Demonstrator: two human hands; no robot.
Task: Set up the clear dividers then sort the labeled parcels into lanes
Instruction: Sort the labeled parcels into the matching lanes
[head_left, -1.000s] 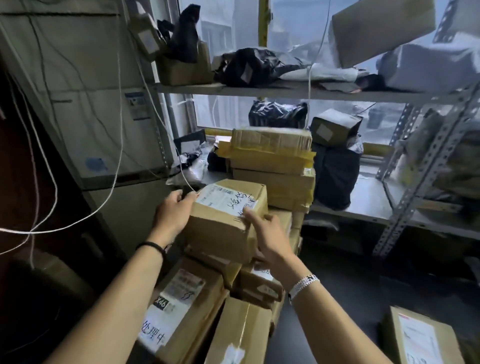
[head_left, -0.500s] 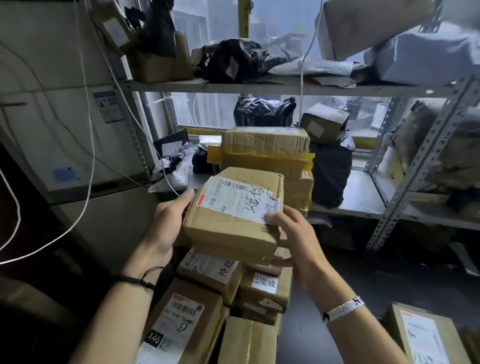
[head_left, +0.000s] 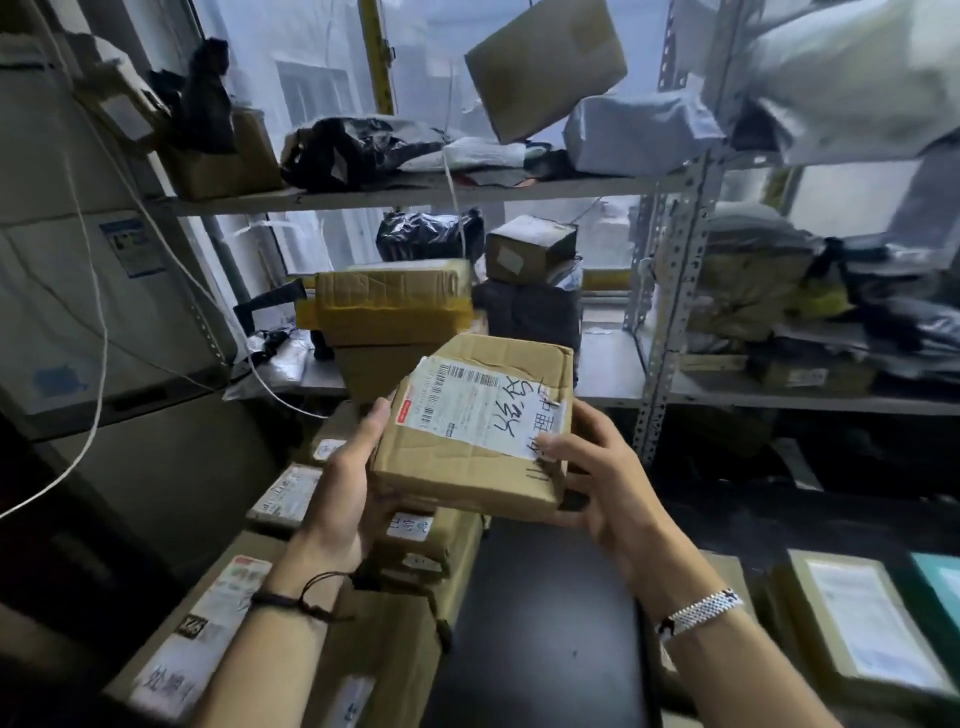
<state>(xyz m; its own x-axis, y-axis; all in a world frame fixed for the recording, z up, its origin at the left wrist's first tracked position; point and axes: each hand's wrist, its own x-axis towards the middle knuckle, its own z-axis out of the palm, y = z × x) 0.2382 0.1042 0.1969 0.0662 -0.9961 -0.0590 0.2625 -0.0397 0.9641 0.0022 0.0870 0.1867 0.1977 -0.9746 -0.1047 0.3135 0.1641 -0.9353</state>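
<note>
Metal shelves (head_left: 415, 193) crowded with boxes and dark bags fill the back of a dim storeroom, with a pale window (head_left: 322, 67) behind them. 1 brown parcel (head_left: 467, 467) is held up between the 2 hands, clear of the pile. Its left edge is gripped by the left hand (head_left: 343, 488), thumb laid along the side and the other fingers curled underneath. Its near right corner is gripped by the right hand (head_left: 613, 483), the thumb pressed on the white label (head_left: 467, 410). Both sets of fingers are therefore clenched on this 1 parcel.

The parcel is tilted so that the label faces up toward the camera, most likely so that the barcode and the handwritten marks can be read before a lane is chosen. The edges are held rather than the top, which leaves most of the label uncovered.

Directly below the fingers a stack of parcels (head_left: 415, 535) is piled, each with a small white tag. Just beyond the fingers a taped box (head_left: 389, 306) is set on another carton. Well to the right of and below the right fingers a flat box (head_left: 872, 644) with a white sheet is seen. No clear dividers or lanes can be made out, so the setup step cannot be judged; sorting appears to be the step in hand.
</note>
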